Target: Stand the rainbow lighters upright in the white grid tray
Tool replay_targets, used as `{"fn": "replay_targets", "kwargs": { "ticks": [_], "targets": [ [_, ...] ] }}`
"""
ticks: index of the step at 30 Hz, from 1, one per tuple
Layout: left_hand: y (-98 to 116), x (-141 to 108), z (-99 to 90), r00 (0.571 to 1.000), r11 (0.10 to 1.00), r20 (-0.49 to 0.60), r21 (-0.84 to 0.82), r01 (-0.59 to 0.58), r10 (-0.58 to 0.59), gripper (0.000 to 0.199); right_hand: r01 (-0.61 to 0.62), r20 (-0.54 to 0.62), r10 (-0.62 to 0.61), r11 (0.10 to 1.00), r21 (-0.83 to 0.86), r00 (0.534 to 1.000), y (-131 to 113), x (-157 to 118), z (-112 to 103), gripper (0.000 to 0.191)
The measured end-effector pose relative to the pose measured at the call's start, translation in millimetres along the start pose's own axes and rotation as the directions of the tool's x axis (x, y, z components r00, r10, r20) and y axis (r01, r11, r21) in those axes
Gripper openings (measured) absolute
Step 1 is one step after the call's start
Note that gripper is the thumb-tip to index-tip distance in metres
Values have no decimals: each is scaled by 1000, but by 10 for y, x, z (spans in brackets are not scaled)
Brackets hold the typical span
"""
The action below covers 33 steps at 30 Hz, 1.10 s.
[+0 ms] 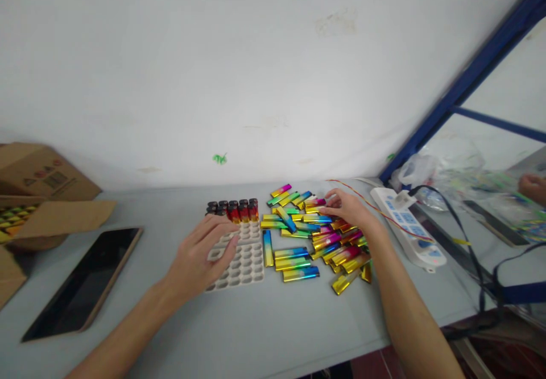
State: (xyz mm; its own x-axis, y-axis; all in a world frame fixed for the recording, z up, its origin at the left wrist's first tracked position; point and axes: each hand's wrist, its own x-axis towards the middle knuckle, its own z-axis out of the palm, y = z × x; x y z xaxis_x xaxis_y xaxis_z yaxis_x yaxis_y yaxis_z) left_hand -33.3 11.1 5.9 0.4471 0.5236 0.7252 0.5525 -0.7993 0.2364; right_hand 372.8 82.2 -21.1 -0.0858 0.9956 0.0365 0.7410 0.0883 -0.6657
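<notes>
My left hand [205,251] rests over the left part of a pale moulded tray [249,262] with rows of round holes, its thumb and fingers apart and nothing visible in them. At the tray's far end, several lighters [243,211] with red-orange bodies and black tops stand upright in rows. My right hand [347,205] reaches into a loose pile of shiny rainbow-coloured lighters [298,262]. Its thumb and forefinger are apart around the end of a pink-and-gold lighter [314,203]; the other fingers are partly hidden.
A dark tablet or large phone [83,285] lies at the left, beside an open cardboard box [46,174] holding coloured items. On the right are a white power strip [409,228] with cables, a blue frame [460,83], plastic bags [420,171] and another person's hand [533,188].
</notes>
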Motion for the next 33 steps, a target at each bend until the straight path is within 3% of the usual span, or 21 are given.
{"fn": "replay_targets", "kwargs": {
  "ticks": [6,8,12,15,18,21,24,27,29,31,33],
  "targets": [
    [-13,16,1,1000,1000,-9,8,16,-16,17,58,110,-65,996,69,992,21,-3,-56,37],
    [0,21,3,999,1000,-24,-2,23,-23,16,115,86,-121,990,78,989,-32,-31,-101,37],
    [100,26,28,996,995,-67,-86,49,-55,16,255,-70,-247,953,162,966,-281,-115,-148,34],
    [208,20,86,982,962,-37,-207,176,-187,12,268,-1,-285,900,345,959,-594,-191,-45,34],
    [272,-3,193,908,829,133,-373,417,-397,23,261,134,-359,846,466,924,-939,-273,175,32],
    [279,-33,303,793,590,328,-537,603,-513,33,239,186,-395,803,546,900,-1201,-356,422,31],
    [287,-31,332,704,388,491,-599,701,-513,33,229,167,-383,790,570,908,-1331,-421,611,33],
    [322,16,278,662,300,614,-595,746,-429,28,237,175,-394,792,563,902,-1365,-447,682,36],
    [347,51,236,648,238,648,-609,756,-400,32,251,120,-365,809,531,923,-1356,-437,653,39],
    [363,66,216,635,143,668,-637,757,-388,31,293,-30,-310,857,424,950,-1327,-410,579,42],
    [370,55,223,621,36,685,-660,751,-381,32,334,-195,-290,906,260,937,-1281,-378,492,48]
  ]
}}
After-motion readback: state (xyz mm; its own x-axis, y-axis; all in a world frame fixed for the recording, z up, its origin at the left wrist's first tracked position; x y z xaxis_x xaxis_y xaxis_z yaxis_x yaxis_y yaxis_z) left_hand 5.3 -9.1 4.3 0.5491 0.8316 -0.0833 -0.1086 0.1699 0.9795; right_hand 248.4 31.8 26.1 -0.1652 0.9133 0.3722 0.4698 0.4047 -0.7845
